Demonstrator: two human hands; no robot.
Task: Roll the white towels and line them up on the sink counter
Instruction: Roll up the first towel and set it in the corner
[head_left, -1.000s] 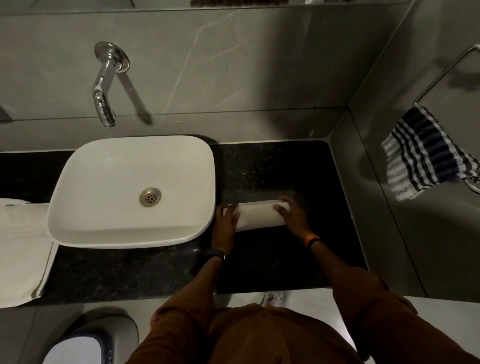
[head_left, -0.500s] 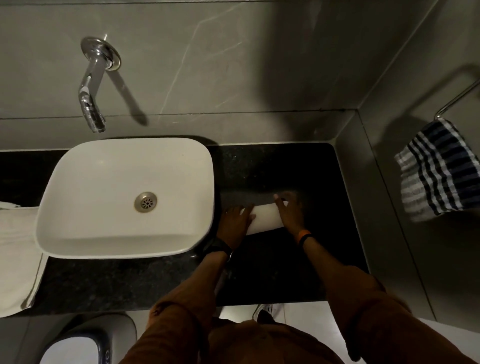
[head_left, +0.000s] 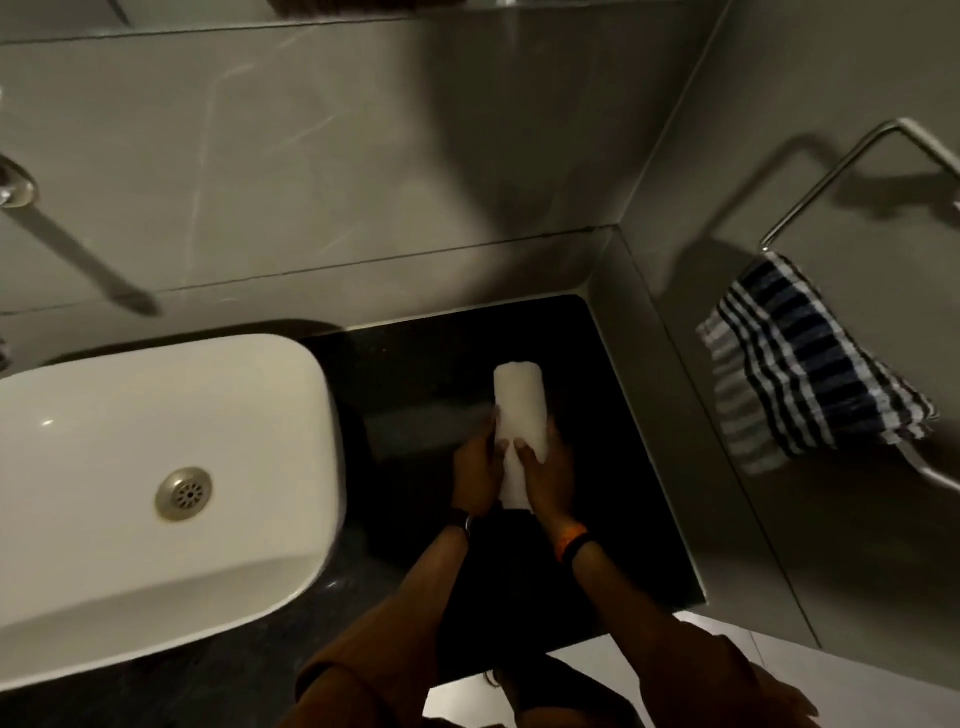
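**Rolled towel turned end-on between both hands**

Where the rolled white towel (head_left: 519, 410) lay crosswise on the black counter (head_left: 623, 467) half a second ago, it is now seen turned lengthwise, its far end pointing toward the back wall and its near end toward the person. It is placed at the centre of the frame, on the dark counter area to the right of the white basin (head_left: 156, 467), well apart from the basin's rim. The near half of the roll is clasped from both sides: the left hand (head_left: 475, 475) is pressed against its left flank and the right hand (head_left: 553, 475) against its right flank, fingers curled around the cloth, with one right fingertip laid on top of the roll. Earlier, the hands were set at the two opposite ends of the roll; now they are brought close together around one end. A dark watch (head_left: 460, 519) is worn on the left wrist and an orange-and-black band (head_left: 571, 540) on the right.

The view has also been shifted rightward since the earlier frames: the tap is almost lost at the left edge, only part of the basin with its drain (head_left: 184, 492) is kept at the lower left, and the flat white towel formerly visible at the left is no longer in frame. The striped blue-and-white cloth (head_left: 800, 358) on the metal rail (head_left: 831, 171) is shown larger at the right.
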